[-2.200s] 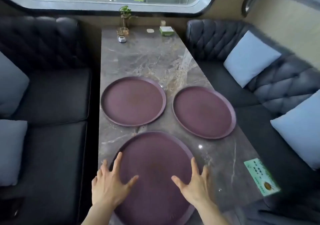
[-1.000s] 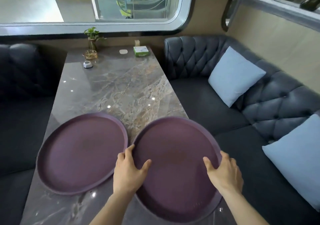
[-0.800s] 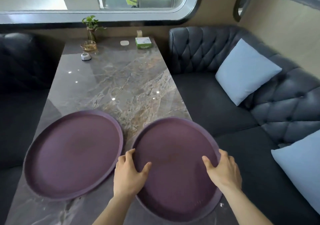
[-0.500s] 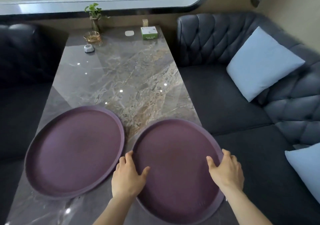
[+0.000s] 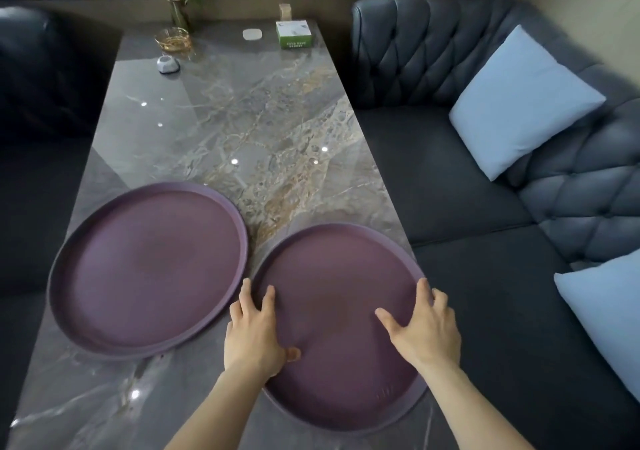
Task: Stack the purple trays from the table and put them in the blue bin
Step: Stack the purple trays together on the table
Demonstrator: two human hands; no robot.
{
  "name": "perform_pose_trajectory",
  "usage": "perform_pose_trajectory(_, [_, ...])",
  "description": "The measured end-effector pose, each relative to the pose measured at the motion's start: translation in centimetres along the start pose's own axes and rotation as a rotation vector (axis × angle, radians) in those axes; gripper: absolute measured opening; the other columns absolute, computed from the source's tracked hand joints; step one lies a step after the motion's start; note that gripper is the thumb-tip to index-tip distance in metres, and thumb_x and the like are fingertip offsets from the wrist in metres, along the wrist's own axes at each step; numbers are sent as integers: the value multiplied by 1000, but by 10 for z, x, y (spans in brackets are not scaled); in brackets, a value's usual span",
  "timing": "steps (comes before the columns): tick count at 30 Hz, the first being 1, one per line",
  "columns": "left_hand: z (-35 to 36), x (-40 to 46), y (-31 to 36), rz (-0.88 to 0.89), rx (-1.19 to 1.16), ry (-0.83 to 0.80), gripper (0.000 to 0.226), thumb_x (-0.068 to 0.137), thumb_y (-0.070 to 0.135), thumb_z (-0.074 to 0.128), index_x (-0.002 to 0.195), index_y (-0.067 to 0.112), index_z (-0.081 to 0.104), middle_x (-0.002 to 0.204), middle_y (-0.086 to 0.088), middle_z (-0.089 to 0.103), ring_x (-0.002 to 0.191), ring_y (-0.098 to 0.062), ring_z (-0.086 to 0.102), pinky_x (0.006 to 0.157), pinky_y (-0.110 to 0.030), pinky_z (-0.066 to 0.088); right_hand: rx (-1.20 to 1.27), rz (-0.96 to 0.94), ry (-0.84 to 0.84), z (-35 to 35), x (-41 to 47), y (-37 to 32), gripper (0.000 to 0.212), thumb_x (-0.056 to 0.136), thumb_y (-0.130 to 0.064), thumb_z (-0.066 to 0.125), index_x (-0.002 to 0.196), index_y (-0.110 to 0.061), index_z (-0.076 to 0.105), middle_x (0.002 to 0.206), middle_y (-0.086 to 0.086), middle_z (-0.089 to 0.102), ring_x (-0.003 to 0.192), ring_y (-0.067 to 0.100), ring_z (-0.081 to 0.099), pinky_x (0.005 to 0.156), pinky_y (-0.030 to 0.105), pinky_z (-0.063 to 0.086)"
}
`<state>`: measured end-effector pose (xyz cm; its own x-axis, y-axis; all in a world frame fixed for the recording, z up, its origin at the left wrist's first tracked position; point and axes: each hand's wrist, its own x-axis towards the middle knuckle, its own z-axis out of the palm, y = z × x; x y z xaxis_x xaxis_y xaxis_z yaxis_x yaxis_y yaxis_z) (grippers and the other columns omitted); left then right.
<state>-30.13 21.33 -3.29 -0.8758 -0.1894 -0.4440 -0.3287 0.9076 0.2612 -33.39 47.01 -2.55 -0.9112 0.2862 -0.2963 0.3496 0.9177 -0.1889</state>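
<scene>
Two round purple trays lie on the marble table [image 5: 242, 120]. The left tray [image 5: 149, 266] sits alone near the table's left edge. The right tray [image 5: 332, 276] reaches past the table's right front edge. My left hand [image 5: 254, 335] grips its left rim, fingers over the edge and thumb on the inside. My right hand [image 5: 422, 331] holds its right rim, thumb spread on the tray's surface. Whether another tray lies beneath the right one, I cannot tell. No blue bin is in view.
At the table's far end stand a plant in a vase [image 5: 178, 2], a glass bowl [image 5: 173, 39], a small grey object [image 5: 168, 64], a white disc [image 5: 251, 34] and a green box [image 5: 294, 34]. Dark sofas flank the table; light-blue cushions [image 5: 519, 99] lie on the right one.
2.2 s ago three trays showed and my hands were on the nearest; now two show, and the held one lies at the right. Since then the view has tilted down.
</scene>
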Motion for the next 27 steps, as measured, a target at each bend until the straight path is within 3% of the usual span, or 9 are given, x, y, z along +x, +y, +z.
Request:
perform_pose_trajectory(4, [7,-32,-33,-5,-22,17,124,59,54,85,155,30,11,163,-8,-17,147,-31,12,112,-42,36,-103,-17,1,19,-46,-5,112,74,-82,52,156,-16,15,146,15,33,125,34,47,92,41,53])
perform_pose_trajectory(9, [14,-80,-82,26,-31,33,123,60,55,84,155,32,11,163,-6,-18,146,-29,12,112,-40,37,-191,-9,6,42,-110,-16,115,70,-85,52,155,-13,22,133,14,38,111,32,52,86,39,54])
perform_pose_trajectory(14, [18,-123,-126,35,-4,31,125,61,56,82,156,31,5,162,-8,-21,146,-28,13,111,-36,37,-225,5,-1,61,-172,-25,114,62,-82,64,148,-10,44,122,18,49,99,35,61,81,43,54])
perform_pose_trajectory(18, [20,-150,-163,30,-25,29,128,58,55,83,156,32,5,163,-6,-21,146,-28,15,111,-37,37,-223,22,-63,86,-213,-31,106,42,-73,83,121,-3,69,109,23,55,75,42,61,59,44,55])
perform_pose_trajectory(20, [21,-158,-178,38,-34,33,127,56,56,82,156,33,7,163,-5,-20,145,-27,18,109,-35,40,-234,31,-43,97,-224,-38,108,38,-70,87,120,-2,70,117,26,52,77,44,61,59,47,56])
perform_pose_trajectory(22, [20,-167,-192,41,-29,39,119,59,60,77,155,37,10,164,-2,-17,146,-23,21,106,-33,42,-273,80,-96,89,-238,-55,108,52,-78,73,137,-12,58,133,20,44,98,40,60,76,46,56])
perform_pose_trajectory(23, [18,-169,-197,41,-41,55,111,61,62,73,153,39,17,166,2,-8,145,-21,26,103,-33,44,-296,101,-87,82,-241,-62,103,61,-82,63,143,-20,51,138,14,41,111,34,56,86,44,53])
perform_pose_trajectory(25, [12,-166,-208,35,-164,172,81,65,62,71,139,40,44,157,7,34,129,-19,52,90,-35,51,-267,97,-28,68,-233,-74,86,72,-80,54,140,-27,50,138,9,42,124,28,49,97,40,46])
perform_pose_trajectory(27, [-1,-151,-221,-68,-327,320,43,73,56,71,110,39,59,118,12,67,101,-20,69,73,-37,53,-166,48,5,56,-214,-85,68,78,-70,58,130,-25,59,133,7,48,120,28,54,95,42,49])
